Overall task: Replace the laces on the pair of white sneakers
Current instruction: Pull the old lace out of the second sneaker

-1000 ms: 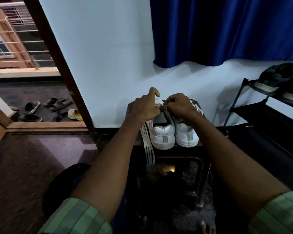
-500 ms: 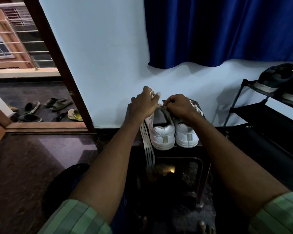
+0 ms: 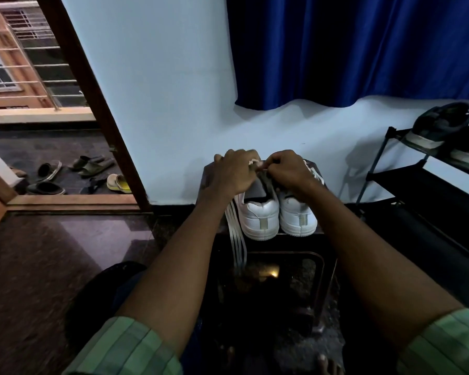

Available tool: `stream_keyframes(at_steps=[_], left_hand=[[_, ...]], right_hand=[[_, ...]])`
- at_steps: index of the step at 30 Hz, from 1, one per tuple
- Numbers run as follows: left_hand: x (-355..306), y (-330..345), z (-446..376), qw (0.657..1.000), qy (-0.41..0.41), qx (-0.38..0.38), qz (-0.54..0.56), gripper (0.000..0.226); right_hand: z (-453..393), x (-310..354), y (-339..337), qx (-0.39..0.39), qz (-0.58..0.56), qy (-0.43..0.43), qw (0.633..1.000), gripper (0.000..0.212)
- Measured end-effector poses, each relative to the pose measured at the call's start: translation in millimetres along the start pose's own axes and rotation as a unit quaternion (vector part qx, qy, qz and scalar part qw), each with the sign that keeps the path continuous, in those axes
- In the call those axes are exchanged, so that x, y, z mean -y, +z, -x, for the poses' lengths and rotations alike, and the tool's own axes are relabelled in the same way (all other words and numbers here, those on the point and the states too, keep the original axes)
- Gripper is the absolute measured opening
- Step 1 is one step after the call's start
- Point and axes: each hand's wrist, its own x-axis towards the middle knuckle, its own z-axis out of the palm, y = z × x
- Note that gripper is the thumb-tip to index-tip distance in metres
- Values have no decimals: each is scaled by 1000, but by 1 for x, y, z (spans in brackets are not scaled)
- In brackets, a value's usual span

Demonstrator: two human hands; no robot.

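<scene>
A white wall (image 3: 173,104) fills the upper middle of the frame, and a dark blue curtain (image 3: 363,50) hangs over its upper right part. In the upper left an open doorway (image 3: 52,147) shows a balcony floor with several sandals (image 3: 92,165) lying on it. At the right edge stands a black shoe rack (image 3: 417,182) with dark shoes (image 3: 441,125) on its top shelf. In the middle of the frame a dark stool (image 3: 282,266) stands against the wall, and its top surface carries two white sneakers (image 3: 276,217) side by side, heels toward the camera. Loose white laces (image 3: 236,239) hang down over the stool's front edge, just left of the left sneaker. The left hand (image 3: 234,173) and the right hand (image 3: 290,170) are both above the left sneaker, close together, fingers curled. Between them they pinch a short piece of white lace (image 3: 255,163) at the top of that sneaker.
</scene>
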Motion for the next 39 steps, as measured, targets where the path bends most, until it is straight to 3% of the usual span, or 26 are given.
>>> stream_keyframes(at_steps=[2,5,6,7,8,11,12,14,16,18,19,21,23,26,29,34,39], left_hand=[[0,-3,-7,967,-120,-8,223,20],[0,-13,-8,802,-258,-46,536,30],[-1,-13,-9,762,-275,-50,585,34],[-1,-14,-9,750,-279,-50,597,35],[0,-15,-9,770,-273,-49,574,35],[11,-5,-7,938,-195,-20,286,43],[14,-3,-5,967,-161,7,199,49],[14,0,0,993,-80,61,62,51],[12,3,2,996,-10,65,-56,32],[9,4,1,995,6,29,-96,15],[10,6,1,997,-12,13,-76,11],[11,4,-2,996,-88,-8,24,33],[19,-2,-5,979,-168,-34,109,39],[30,-5,-4,971,-228,-12,67,35],[32,-2,0,973,-229,24,28,32],[19,-5,-3,972,-185,24,145,16],[13,-5,-1,967,-161,46,191,12]], right_hand=[[-1,0,1,-2,9,-3,1000,24],[-1,-1,1,4,12,4,1000,24],[-1,-1,1,7,13,6,1000,24],[-1,-1,1,9,14,7,1000,24],[-1,-1,1,11,15,5,1000,24],[1,0,0,11,13,2,1000,24],[1,0,0,12,13,1,1000,23],[1,0,1,13,16,-4,1000,23],[1,1,1,11,15,-7,1000,26],[1,0,0,9,14,-7,1000,28],[0,-1,0,8,14,-7,1000,28],[-1,-3,1,7,6,-5,1000,27],[-3,-4,2,4,1,-5,1000,28],[-4,-2,3,3,14,-24,1000,27],[-5,2,5,-12,67,-67,995,24],[-6,4,10,-4,137,-136,981,20],[-16,-6,10,11,101,-96,990,19]])
